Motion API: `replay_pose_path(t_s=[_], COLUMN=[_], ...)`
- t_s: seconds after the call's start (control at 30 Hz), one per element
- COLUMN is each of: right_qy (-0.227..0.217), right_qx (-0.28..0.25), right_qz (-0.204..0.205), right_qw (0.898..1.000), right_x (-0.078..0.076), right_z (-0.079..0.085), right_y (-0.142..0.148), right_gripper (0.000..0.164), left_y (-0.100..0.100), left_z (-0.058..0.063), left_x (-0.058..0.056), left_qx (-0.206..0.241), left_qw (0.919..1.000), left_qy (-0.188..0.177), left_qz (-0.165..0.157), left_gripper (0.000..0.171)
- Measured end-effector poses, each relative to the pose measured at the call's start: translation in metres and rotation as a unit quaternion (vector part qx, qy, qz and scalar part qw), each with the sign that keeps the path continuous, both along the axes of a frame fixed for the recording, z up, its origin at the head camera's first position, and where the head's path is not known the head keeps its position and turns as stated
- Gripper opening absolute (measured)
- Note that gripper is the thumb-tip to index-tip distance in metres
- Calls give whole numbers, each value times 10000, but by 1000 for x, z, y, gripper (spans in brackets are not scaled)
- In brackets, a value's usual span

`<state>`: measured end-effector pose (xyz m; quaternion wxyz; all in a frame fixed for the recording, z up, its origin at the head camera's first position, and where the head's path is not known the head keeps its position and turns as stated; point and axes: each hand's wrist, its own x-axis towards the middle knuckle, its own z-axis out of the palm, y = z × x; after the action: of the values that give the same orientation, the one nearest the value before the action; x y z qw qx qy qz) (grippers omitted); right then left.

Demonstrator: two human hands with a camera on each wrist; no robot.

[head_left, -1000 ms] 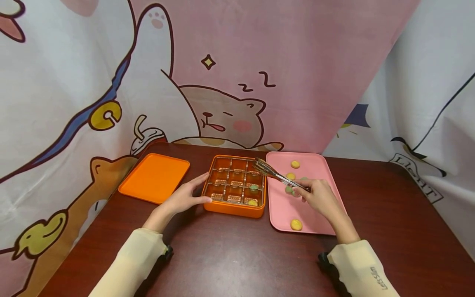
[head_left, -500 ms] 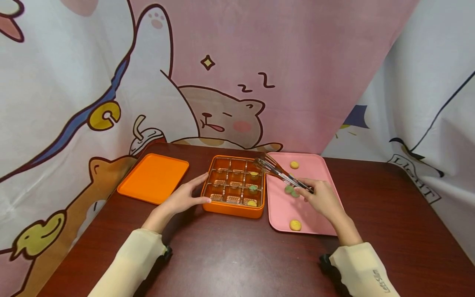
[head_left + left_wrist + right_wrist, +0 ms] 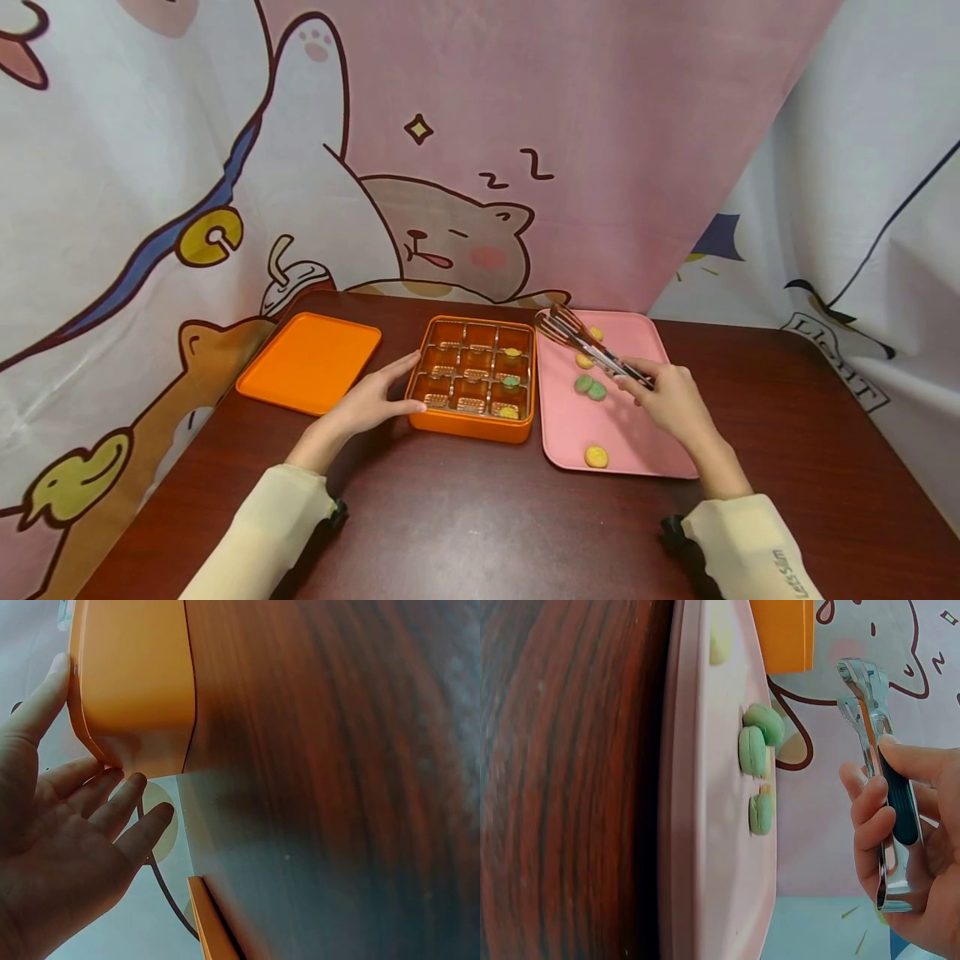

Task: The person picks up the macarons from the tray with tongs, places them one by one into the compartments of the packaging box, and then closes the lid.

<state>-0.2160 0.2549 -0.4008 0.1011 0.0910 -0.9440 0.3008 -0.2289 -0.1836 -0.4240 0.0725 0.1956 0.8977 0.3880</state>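
My left hand (image 3: pixel 375 400) rests against the left side of an orange box (image 3: pixel 468 425), thumb at its front corner, fingers fairly straight. A clear divided insert fills the box. Its right column holds a yellow macaron (image 3: pixel 512 352) at the back, a green macaron (image 3: pixel 511 382) in the middle and another yellow macaron (image 3: pixel 508 412) in front. My right hand (image 3: pixel 675 404) grips metal tongs (image 3: pixel 898 795) with dark handle pads; nothing sits between their spread tips. They hang above a pink tray (image 3: pixel 566 433) bearing green macarons (image 3: pixel 752 750) and yellow macarons (image 3: pixel 596 457).
An orange lid (image 3: pixel 311 362) lies flat on the dark wooden table (image 3: pixel 450 517), left of the box. The pink tray stands close beside the box's right wall. Behind the table hangs a printed cartoon curtain (image 3: pixel 600 167).
The tongs have moved right, from over the box's back right compartment to over the tray. A yellow macaron now shows in that compartment. My left hand has stayed put.
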Motion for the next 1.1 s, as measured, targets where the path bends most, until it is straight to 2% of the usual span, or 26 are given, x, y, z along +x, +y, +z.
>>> replay_pose_path(t_s=[0.23,0.47,0.83,1.1], right_qy=[156,48,251,200], right_qx=[122,117,152,120], right_qz=[-142,-335,-435,-555], right_qw=[9997,9994,9986,9982], right_x=[0,0,-1,-1], right_z=[-1,-3,-8,-10], right_y=[12,20,29,32], right_gripper=[35,37,36,39], left_y=[-1,-1,-1,-1], left_z=[0,-1,-1,0], left_x=[0,0,0,0], left_qx=[-31,-28,13,19], left_qw=[10000,10000,10000,10000], left_qy=[45,82,76,75], left_qz=[-5,-13,-6,-21], left_gripper=[85,85,87,86])
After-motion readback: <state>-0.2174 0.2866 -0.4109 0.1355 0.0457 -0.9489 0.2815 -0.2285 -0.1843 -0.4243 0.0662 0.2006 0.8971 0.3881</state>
